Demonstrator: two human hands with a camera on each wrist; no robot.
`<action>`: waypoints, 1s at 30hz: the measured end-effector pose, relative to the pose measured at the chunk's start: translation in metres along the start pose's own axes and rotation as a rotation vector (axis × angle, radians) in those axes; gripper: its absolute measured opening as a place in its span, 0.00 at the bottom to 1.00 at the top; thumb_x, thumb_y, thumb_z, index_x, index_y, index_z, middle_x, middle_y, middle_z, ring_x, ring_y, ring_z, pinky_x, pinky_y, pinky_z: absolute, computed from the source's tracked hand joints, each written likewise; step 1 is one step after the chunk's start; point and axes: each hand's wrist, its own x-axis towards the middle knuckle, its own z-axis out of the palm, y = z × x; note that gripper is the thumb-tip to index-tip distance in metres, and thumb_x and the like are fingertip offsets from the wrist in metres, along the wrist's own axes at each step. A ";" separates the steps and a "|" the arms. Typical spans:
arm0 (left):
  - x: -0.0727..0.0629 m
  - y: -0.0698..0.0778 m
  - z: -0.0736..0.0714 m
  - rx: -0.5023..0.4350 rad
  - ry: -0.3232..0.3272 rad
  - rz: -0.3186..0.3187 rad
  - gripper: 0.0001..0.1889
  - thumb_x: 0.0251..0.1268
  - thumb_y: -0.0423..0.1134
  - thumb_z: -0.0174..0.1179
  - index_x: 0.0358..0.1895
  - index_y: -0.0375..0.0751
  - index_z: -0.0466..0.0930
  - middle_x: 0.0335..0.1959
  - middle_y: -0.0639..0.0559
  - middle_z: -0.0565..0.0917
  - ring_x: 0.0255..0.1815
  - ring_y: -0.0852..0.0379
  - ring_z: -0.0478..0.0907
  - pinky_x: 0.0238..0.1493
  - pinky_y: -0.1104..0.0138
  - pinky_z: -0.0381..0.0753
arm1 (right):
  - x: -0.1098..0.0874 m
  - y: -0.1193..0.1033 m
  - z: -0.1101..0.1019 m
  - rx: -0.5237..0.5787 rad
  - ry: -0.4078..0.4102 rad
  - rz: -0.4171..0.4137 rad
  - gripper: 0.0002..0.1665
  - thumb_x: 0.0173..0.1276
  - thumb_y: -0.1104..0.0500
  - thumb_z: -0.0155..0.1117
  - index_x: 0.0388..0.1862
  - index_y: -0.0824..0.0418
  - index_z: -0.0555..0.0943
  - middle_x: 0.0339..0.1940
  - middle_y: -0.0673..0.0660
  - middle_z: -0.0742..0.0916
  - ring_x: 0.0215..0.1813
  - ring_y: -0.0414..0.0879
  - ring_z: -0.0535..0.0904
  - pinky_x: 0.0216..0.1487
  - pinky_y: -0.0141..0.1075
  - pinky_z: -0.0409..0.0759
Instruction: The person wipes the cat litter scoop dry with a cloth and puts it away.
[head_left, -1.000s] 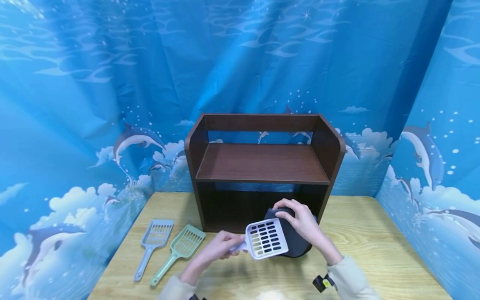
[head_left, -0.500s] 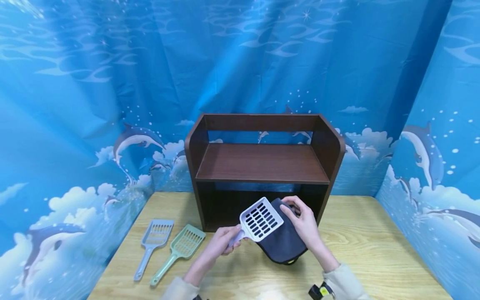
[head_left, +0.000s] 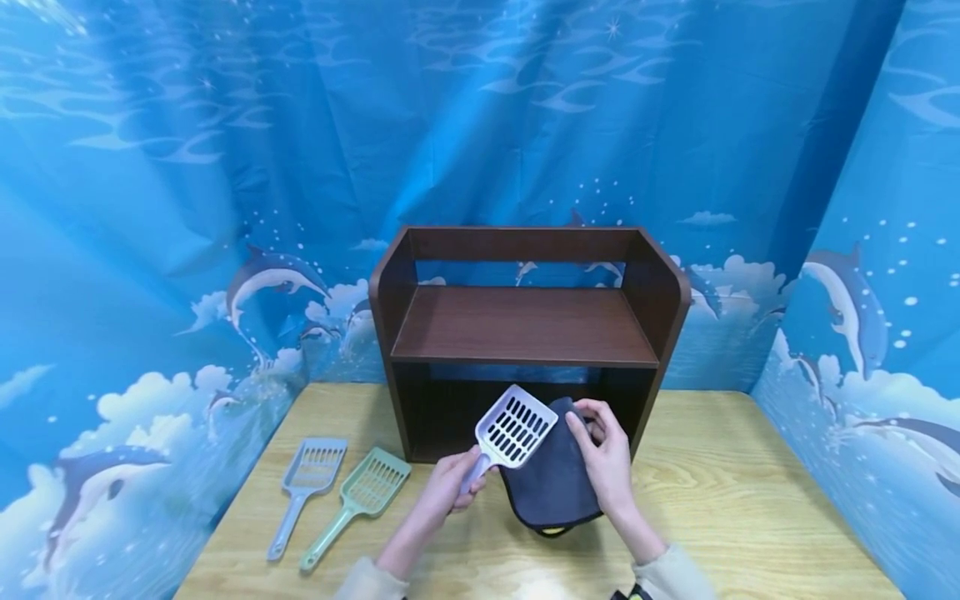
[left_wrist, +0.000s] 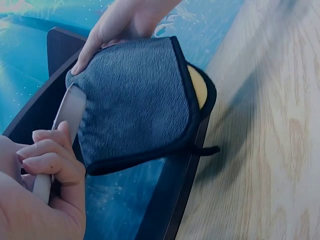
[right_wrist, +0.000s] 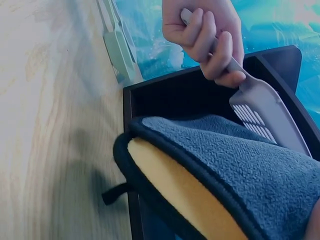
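Note:
My left hand (head_left: 452, 482) grips the handle of a pale lavender litter scoop (head_left: 493, 452), its slotted head raised in front of the shelf. Beside it my right hand (head_left: 609, 458) pinches a folded dark blue-grey cloth (head_left: 551, 487) near its upper edge, thumb on the near face. The cloth hangs above the table behind the scoop head, which overlaps it. Black binding edges the cloth, and a yellow inner side (left_wrist: 198, 90) shows between its layers in the left wrist view. From the right wrist, the scoop (right_wrist: 280, 117) lies close against the cloth (right_wrist: 235, 155); contact is partly hidden.
A grey-blue litter scoop (head_left: 288, 529) and a green litter scoop (head_left: 330, 537) lie on the wooden table (head_left: 735, 500) at left. A dark brown two-tier shelf (head_left: 525, 325) stands behind my hands. Blue dolphin-printed curtains (head_left: 480, 125) surround the table.
The scoop has swung upward and slightly left, its head now tilting up. The cloth has shifted left and turned, showing more of its face, while my right hand has moved with it.

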 end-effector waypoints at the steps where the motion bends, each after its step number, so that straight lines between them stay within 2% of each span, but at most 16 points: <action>1: 0.000 0.000 0.001 -0.006 0.003 0.006 0.27 0.84 0.45 0.41 0.48 0.18 0.76 0.19 0.59 0.69 0.11 0.71 0.55 0.14 0.78 0.53 | -0.001 0.000 0.001 0.013 0.012 -0.006 0.11 0.70 0.69 0.66 0.49 0.70 0.81 0.43 0.58 0.84 0.32 0.36 0.78 0.36 0.24 0.75; 4: 0.000 0.000 0.003 -0.016 0.011 0.013 0.27 0.84 0.45 0.41 0.49 0.16 0.75 0.20 0.59 0.70 0.12 0.71 0.56 0.14 0.78 0.54 | -0.004 0.001 0.003 0.045 0.037 -0.012 0.10 0.69 0.67 0.68 0.48 0.68 0.82 0.42 0.55 0.83 0.29 0.37 0.77 0.35 0.24 0.75; 11: 0.001 0.000 0.007 -0.035 0.050 -0.005 0.23 0.84 0.46 0.43 0.44 0.27 0.79 0.20 0.58 0.69 0.11 0.70 0.55 0.14 0.78 0.53 | -0.006 0.001 0.007 0.034 0.071 -0.059 0.09 0.68 0.67 0.69 0.47 0.66 0.83 0.42 0.57 0.84 0.27 0.36 0.74 0.33 0.24 0.73; 15: 0.002 0.001 0.011 -0.042 0.059 -0.013 0.24 0.84 0.46 0.43 0.47 0.24 0.78 0.20 0.58 0.69 0.12 0.70 0.54 0.14 0.78 0.53 | -0.008 -0.005 0.010 0.008 0.099 -0.086 0.09 0.67 0.69 0.69 0.46 0.68 0.82 0.41 0.59 0.84 0.25 0.36 0.74 0.30 0.24 0.72; 19: 0.003 0.001 0.014 -0.045 0.066 -0.015 0.25 0.84 0.45 0.43 0.50 0.20 0.76 0.20 0.58 0.69 0.12 0.70 0.55 0.14 0.78 0.54 | -0.014 -0.022 0.014 0.019 0.118 -0.107 0.09 0.67 0.73 0.67 0.45 0.73 0.80 0.37 0.61 0.82 0.24 0.36 0.73 0.27 0.25 0.72; 23: 0.005 0.001 0.016 -0.060 0.076 -0.008 0.24 0.84 0.45 0.42 0.47 0.23 0.78 0.20 0.58 0.69 0.12 0.71 0.55 0.13 0.78 0.54 | -0.019 -0.029 0.017 0.037 0.111 -0.111 0.09 0.67 0.73 0.67 0.45 0.74 0.79 0.35 0.62 0.81 0.24 0.35 0.73 0.26 0.25 0.71; 30: 0.007 0.004 0.017 -0.079 0.110 -0.006 0.23 0.84 0.47 0.42 0.44 0.29 0.79 0.20 0.59 0.69 0.12 0.71 0.55 0.13 0.79 0.54 | -0.029 -0.030 0.025 -0.026 0.041 -0.173 0.08 0.64 0.74 0.69 0.41 0.71 0.81 0.33 0.61 0.83 0.24 0.35 0.73 0.25 0.24 0.71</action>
